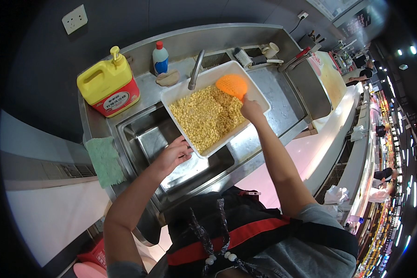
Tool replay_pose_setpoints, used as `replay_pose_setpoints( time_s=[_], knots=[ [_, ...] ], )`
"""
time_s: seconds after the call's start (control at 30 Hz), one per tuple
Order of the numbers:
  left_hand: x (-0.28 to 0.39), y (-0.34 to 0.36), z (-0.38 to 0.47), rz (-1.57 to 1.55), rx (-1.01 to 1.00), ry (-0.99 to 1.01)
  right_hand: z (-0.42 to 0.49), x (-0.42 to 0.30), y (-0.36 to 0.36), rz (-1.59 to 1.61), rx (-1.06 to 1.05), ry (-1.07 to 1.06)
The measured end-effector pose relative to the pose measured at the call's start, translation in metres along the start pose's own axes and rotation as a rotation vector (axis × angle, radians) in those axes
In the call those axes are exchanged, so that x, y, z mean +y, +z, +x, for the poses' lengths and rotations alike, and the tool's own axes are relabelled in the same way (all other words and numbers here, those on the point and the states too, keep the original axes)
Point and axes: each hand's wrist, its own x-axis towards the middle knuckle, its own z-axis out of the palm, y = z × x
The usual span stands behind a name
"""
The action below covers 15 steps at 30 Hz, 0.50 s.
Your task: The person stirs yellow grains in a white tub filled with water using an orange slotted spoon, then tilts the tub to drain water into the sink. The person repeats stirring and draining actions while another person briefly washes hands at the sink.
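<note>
A white plastic tub (pixel 255 85) full of wet yellow grains or split beans (pixel 205 116) rests across the stainless steel sink (pixel 153 139), tilted in view. My right hand (pixel 253 110) grips the handle of an orange perforated scoop (pixel 231 86), whose bowl lies at the tub's far right part, against the grains. At the tub's near left wall is my left hand (pixel 173 155), fingers spread and touching or close to its outside; whether it bears the tub's weight cannot be told. The metal faucet (pixel 196 71) reaches over the tub's far edge.
A yellow detergent jug (pixel 107 87) and a red-capped bottle (pixel 160 58) stand behind the sink, near a beige cloth (pixel 168 78). A green cloth (pixel 105 161) hangs over the left edge. A scrub brush (pixel 242 57) and a white cup (pixel 271 50) lie behind the tub.
</note>
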Motion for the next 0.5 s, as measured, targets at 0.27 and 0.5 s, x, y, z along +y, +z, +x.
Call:
replay_pose_setpoints(
  time_s=[0.27,0.5],
  knots=[
    [0.002,0.000,0.000,-0.008,0.010,-0.026,-0.008,-0.046,0.017,0.246,-0.297,-0.118],
    [0.001,0.000,0.000,0.011,0.014,-0.028,0.001,-0.035,0.004,0.396,-0.097,0.088]
  ],
)
